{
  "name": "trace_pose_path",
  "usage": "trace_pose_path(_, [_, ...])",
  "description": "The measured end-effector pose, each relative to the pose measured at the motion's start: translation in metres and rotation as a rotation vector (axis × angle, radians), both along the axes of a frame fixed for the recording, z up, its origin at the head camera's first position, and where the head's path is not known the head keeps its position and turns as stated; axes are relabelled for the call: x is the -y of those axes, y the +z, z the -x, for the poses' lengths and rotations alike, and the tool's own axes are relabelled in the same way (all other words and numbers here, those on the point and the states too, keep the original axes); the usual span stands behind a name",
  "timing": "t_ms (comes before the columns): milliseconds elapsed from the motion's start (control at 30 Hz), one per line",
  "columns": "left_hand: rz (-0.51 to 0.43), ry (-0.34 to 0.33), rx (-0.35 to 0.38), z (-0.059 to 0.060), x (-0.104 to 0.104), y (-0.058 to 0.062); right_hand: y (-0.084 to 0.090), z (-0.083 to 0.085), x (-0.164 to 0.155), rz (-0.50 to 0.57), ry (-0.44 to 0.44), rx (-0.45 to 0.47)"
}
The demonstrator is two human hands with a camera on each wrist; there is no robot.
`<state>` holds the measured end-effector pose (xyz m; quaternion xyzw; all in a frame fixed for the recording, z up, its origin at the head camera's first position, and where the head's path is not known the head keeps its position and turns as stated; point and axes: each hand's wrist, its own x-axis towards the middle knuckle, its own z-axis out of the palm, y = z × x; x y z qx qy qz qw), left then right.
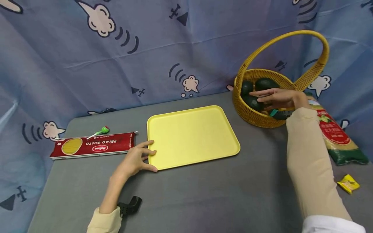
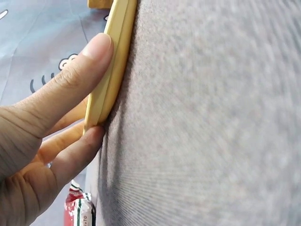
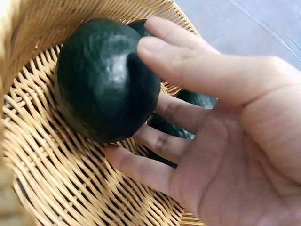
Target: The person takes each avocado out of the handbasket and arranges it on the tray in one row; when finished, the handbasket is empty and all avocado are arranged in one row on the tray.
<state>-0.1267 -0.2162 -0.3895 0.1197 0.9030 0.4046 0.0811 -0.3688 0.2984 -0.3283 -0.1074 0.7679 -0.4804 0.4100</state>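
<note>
A yellow tray (image 1: 192, 136) lies flat on the grey table. My left hand (image 1: 147, 157) rests at its near-left corner, thumb (image 2: 80, 70) along the rim (image 2: 110, 70) and a finger (image 2: 80, 150) touching the corner. My right hand (image 1: 266, 97) reaches into a wicker basket (image 1: 253, 118) at the back right, fingers straight. The basket holds three dark green avocados (image 1: 265, 83). In the right wrist view one avocado (image 3: 106, 80) lies against my spread fingers (image 3: 160, 141), with the thumb (image 3: 188, 66) over its top. Wicker weave (image 3: 56, 179) lies beneath it.
A red spaghetti packet (image 1: 93, 145) and a green lollipop (image 1: 100, 131) lie left of the tray. A green-and-red food bag (image 1: 335, 136) lies right of the basket, with a small yellow sachet (image 1: 348, 183) nearer me. A patterned blue cloth (image 1: 145, 58) hangs behind the table.
</note>
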Motion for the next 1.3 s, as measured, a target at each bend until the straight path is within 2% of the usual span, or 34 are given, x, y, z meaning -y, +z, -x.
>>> trace_pose_path(133, [0.008,0.008,-0.004,0.001,-0.005,0.0,0.001,-0.001,-0.004,-0.009,0.018,-0.006])
trace_pose_path(367, [0.043,0.007,-0.032,0.004,-0.008,-0.001,0.002,-0.005,-0.007,-0.025,-0.02,0.004])
trace_pose_path(600, [0.061,0.051,0.025,0.003,-0.009,0.001,0.001,-0.002,-0.004,0.023,-0.033,0.019])
trace_pose_path(833, [0.081,0.067,0.058,-0.004,-0.006,0.002,-0.006,-0.004,0.004,-0.018,0.0,-0.023])
trace_pose_path(1000, [0.06,0.066,0.076,-0.003,-0.007,0.003,-0.009,-0.006,0.002,-0.047,-0.007,-0.055])
trace_pose_path(1300, [0.058,0.032,0.061,0.002,-0.009,0.007,-0.004,-0.009,-0.004,0.008,0.007,0.016])
